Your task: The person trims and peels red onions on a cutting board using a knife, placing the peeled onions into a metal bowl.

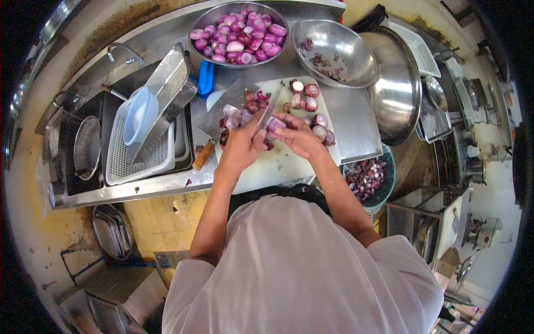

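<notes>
My left hand (241,143) is closed around a small knife (268,110), its blade pointing up and away from me. My right hand (300,135) pinches a purple onion (275,124) against the blade side. Both hands are close together over a white cutting board (278,164). Unpeeled and partly peeled onions (298,102) lie on the board to the right, and onion pieces with skins (232,118) lie to the left. A wide cleaver (203,156) with a wooden handle rests at the board's left edge.
Behind the board stand a bowl of peeled onions (239,34) and a steel bowl with skin scraps (335,53). A blue-handled object (205,79) lies left of them. White baskets (114,149) sit at the left sink. A bin of skins (367,178) stands below right.
</notes>
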`<control>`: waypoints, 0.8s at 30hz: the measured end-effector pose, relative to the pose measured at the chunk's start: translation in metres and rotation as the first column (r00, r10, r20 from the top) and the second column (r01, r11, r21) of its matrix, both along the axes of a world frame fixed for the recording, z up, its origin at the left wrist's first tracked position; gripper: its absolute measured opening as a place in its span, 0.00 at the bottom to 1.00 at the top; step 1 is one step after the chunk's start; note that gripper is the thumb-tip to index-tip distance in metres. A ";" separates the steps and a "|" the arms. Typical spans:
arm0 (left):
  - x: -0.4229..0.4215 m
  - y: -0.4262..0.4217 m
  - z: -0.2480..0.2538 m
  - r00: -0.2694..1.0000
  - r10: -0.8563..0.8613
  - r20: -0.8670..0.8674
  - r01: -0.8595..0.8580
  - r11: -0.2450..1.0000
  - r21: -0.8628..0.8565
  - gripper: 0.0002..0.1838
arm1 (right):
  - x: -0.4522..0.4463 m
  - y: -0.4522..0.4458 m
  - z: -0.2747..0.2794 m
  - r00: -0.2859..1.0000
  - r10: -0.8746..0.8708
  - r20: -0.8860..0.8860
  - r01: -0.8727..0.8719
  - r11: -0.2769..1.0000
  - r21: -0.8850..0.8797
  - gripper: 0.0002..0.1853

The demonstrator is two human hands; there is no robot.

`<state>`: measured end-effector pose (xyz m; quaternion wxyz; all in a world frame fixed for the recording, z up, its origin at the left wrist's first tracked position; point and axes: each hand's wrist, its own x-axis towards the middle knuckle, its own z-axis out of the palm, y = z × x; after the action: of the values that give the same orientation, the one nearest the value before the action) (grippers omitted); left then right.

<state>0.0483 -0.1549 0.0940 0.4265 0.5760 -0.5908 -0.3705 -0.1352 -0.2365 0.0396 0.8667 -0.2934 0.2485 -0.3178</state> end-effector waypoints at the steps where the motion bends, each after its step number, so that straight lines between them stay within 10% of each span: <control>1: -0.002 0.000 -0.001 1.000 0.001 0.000 -0.001 1.000 0.000 0.15 | 0.000 0.001 0.000 1.000 0.000 -0.029 0.000 1.000 -0.028 0.28; 7: -0.002 -0.009 -0.042 0.999 -0.009 0.045 0.004 0.994 0.109 0.12 | -0.003 -0.002 -0.002 0.978 0.094 -0.184 -0.121 0.983 -0.141 0.31; 9: -0.001 -0.015 -0.046 0.947 0.112 0.302 -0.108 0.994 -0.028 0.06 | -0.006 0.001 0.003 0.979 0.115 -0.166 -0.138 0.981 -0.137 0.31; 16: -0.014 -0.010 -0.020 0.915 0.214 0.342 -0.159 0.970 -0.183 0.04 | 0.004 0.004 0.002 0.978 -0.024 -0.206 0.004 0.995 -0.096 0.23; 24: 0.014 -0.017 -0.031 0.969 0.205 0.135 -0.225 0.963 0.151 0.14 | -0.023 -0.013 -0.021 0.997 -0.058 -0.041 0.062 0.992 0.109 0.13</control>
<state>0.0621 -0.1717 0.0633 0.3793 0.6912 -0.5159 -0.3349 -0.1578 -0.2495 0.0187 0.8668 -0.2435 0.2907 -0.3238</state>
